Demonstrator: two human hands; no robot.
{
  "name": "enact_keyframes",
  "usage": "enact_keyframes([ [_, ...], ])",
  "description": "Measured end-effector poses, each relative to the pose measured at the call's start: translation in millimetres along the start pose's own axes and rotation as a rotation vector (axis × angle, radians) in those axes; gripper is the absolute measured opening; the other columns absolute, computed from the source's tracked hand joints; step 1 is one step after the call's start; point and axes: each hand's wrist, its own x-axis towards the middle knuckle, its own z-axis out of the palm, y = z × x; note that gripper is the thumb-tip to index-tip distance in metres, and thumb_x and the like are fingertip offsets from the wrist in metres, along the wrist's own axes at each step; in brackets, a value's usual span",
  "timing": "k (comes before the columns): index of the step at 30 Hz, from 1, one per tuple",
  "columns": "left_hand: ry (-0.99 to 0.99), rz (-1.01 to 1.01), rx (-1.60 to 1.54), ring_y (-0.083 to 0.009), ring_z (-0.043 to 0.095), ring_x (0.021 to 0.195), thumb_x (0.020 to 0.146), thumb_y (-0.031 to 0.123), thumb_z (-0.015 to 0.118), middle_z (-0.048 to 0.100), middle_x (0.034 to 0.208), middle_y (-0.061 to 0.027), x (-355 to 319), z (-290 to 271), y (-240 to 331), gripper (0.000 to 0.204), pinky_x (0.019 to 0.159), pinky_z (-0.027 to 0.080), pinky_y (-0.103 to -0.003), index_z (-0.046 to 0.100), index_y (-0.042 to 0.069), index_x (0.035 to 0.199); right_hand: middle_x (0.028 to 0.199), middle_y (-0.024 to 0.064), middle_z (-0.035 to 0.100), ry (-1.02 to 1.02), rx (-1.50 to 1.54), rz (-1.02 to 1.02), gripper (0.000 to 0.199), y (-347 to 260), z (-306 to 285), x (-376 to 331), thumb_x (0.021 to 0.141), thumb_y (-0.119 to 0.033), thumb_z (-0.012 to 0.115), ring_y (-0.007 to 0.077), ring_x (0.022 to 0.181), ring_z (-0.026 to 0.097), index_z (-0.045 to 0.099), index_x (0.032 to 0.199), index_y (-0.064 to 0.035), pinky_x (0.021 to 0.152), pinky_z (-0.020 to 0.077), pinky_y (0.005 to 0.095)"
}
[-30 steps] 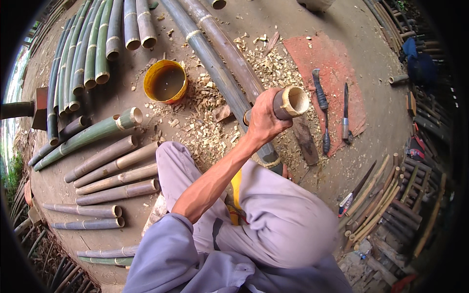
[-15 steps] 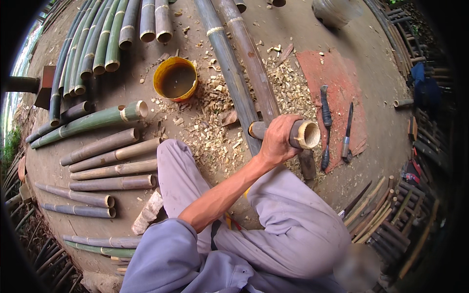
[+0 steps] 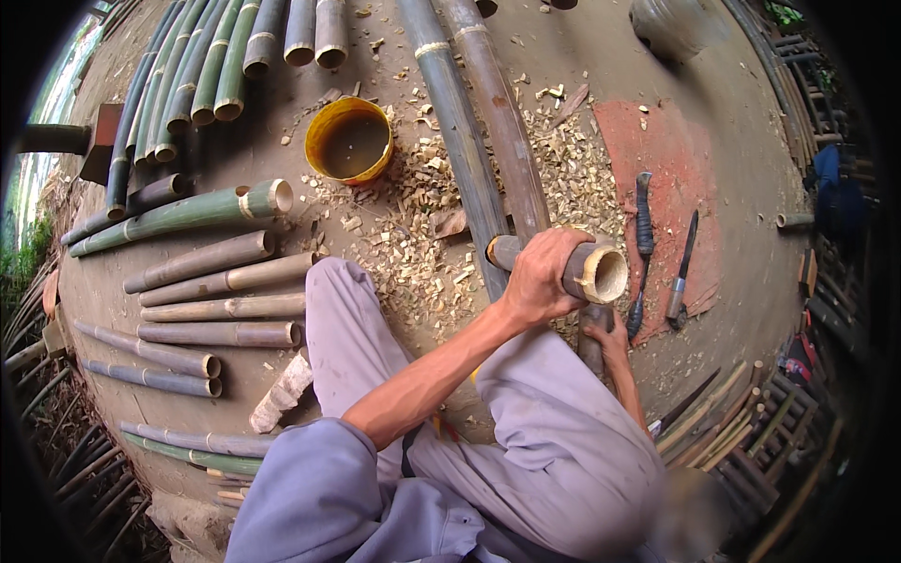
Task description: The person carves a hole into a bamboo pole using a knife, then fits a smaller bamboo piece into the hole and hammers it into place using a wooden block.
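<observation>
My left hand (image 3: 549, 277) is wrapped around a short brown bamboo tube (image 3: 587, 269), whose pale, hollow cut end points right. The tube's other end meets the side of a long dark bamboo pole (image 3: 455, 122), near my knees. A second, browner pole (image 3: 502, 117) runs alongside and passes behind my left hand. Below the tube, beside my right thigh, my right hand (image 3: 612, 340) is closed around a dark brown wooden piece (image 3: 591, 349), partly hidden by my leg. Right of it, a dark-handled tool (image 3: 644, 225) and a knife (image 3: 685, 263) lie on a red cloth (image 3: 657, 159).
Pale wood chips (image 3: 441, 244) cover the ground around the poles. A yellow bucket (image 3: 387, 159) with murky water stands ahead. Cut bamboo lengths (image 3: 221, 328) lie in rows on the left, with green poles (image 3: 208, 84) beyond. Thin strips (image 3: 713, 427) are piled at right.
My right hand has come into view from the right and closed on the dark wooden piece. The left hand keeps its grip on the tube. The whole view has shifted slightly.
</observation>
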Motion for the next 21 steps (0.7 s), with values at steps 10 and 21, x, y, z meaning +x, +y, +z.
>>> enact_keyframes([
  [10, 0.005, -0.006, -0.043, -0.0347, 0.059, 0.091, 0.051, 0.012, 0.081, 0.061, 0.096, -0.0144, 0.2, 4.6, 5.5, 0.062, 0.082, 0.046, -0.041, 0.055, 0.004, 0.107, 0.141, 0.0231, 0.036, 0.337, -0.410, -0.791, 0.101, -123.7, 21.6, -140.0, 0.065, -0.017, 0.078, 0.0364, 0.129, 0.039, 0.019, 0.146, -0.0060, 0.104, 0.0355, 0.0434],
  [21, -0.017, -0.046, -0.058, -0.0345, 0.059, 0.096, 0.050, 0.013, 0.082, 0.061, 0.099, -0.0144, -6.5, 3.7, -1.5, 0.064, 0.086, 0.045, -0.042, 0.055, 0.004, 0.108, 0.137, 0.0211, 0.033, 0.371, -0.180, -0.862, 0.109, -152.2, 32.7, -159.4, 0.064, -0.013, 0.073, 0.0345, 0.124, 0.041, 0.000, 0.145, -0.0066, 0.103, 0.0367, 0.0452],
])
